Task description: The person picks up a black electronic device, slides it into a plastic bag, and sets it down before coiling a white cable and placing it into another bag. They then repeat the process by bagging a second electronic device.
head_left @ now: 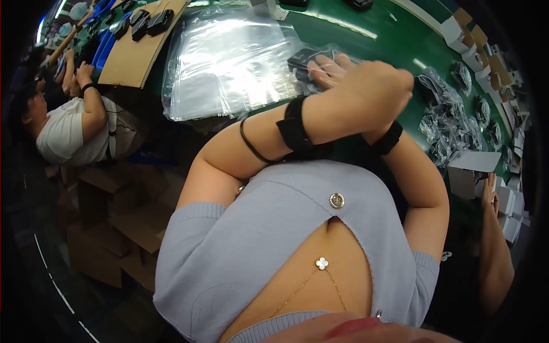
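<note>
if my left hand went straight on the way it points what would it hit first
Likely the heap of clear plastic bags on the green table. Depth is unclear, though: the left hand looks raised and might pass over it.

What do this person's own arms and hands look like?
The left hand and right hand look ungloved. The left arm wears a wide black wristband and, further up, a thin black cord; the right arm wears another black wristband. Both grey-blue sleeves are short, with ribbed cuffs.

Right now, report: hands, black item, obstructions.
Left hand in front, grip unclear. Right hand at black item, amid clear film. View blocked: left hides most of right; flat clear plastic alongside.
</note>
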